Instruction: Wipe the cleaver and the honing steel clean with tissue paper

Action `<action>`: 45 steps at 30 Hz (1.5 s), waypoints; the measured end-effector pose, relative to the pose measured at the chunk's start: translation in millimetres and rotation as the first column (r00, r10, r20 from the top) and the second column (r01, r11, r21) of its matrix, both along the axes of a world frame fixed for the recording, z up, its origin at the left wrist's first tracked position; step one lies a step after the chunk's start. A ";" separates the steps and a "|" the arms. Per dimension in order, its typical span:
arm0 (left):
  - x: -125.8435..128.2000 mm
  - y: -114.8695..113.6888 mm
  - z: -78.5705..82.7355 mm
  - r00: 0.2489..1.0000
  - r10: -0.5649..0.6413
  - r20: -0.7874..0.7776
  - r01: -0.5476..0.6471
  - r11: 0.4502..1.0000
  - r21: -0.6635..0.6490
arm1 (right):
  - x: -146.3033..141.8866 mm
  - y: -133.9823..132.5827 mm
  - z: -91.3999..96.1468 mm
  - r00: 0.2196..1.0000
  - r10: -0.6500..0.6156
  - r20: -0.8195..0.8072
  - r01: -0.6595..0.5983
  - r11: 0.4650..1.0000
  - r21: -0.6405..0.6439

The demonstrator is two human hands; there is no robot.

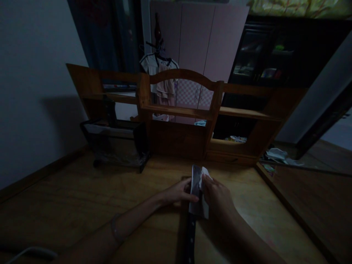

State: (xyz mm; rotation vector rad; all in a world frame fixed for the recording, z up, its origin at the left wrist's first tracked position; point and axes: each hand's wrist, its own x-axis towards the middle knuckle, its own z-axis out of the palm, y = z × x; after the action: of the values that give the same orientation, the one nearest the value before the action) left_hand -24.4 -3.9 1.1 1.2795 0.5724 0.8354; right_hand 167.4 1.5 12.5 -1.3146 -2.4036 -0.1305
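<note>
A kitchen cleaver [195,207] is in front of me, its broad blade pointing away and its black riveted handle [191,234] towards me. My left hand [178,192] grips the blade from the left edge, thumb across the near face. A crumpled white tissue [204,171] is pinched in my right hand [220,196] and pressed against the right side of the blade. Below the blade's right edge, a pale piece that looks like more of the tissue hangs down. The fingertips of my left hand behind the blade are hidden.
Beneath my hands is a wooden tabletop [154,183]. A wooden shelf unit [178,113] runs along its far side. At the left stands a dark-framed rack [115,143] with a dark bottle-like object. A white cable [33,250] lies at the lower left. The room is dim.
</note>
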 end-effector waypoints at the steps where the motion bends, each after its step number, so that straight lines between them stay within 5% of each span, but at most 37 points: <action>1: 0.2 0.6 -1.0 1.000 0.003 0.003 -0.003 1.000 0.013 | -2.5 -1.6 0.4 0.999 0.052 -0.014 -0.052 0.999 -0.003; 5: 0.8 2.4 -5.9 0.999 0.027 -0.022 -0.026 0.998 0.053 | -10.1 0.4 3.2 0.961 0.257 -0.105 -0.260 0.966 -0.009; 9: -0.2 -0.5 -6.7 0.996 0.010 -0.093 -0.001 0.996 0.093 | -7.4 9.3 6.7 0.931 0.317 -0.182 -0.323 0.946 -0.003; 15: -0.1 -10.2 -0.8 0.986 -0.115 -0.123 0.125 0.989 0.076 | 1.5 11.2 14.1 0.943 0.223 -0.246 -0.234 0.972 -0.015; 26: 0.3 -7.0 -0.3 0.992 -0.098 -0.074 0.101 0.994 0.031 | 1.3 13.2 5.6 0.965 0.188 -0.183 -0.191 0.982 0.000; 45: -1.7 -2.7 -0.4 0.999 0.037 0.017 -0.034 0.992 -0.119 | 5.0 6.7 3.8 0.970 -0.202 0.138 0.208 0.977 -0.035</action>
State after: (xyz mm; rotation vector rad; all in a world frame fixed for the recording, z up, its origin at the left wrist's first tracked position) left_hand -26.0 -6.7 0.7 1.1549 0.6222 0.8300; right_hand 172.4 8.2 16.3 -1.6240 -2.3872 -0.2246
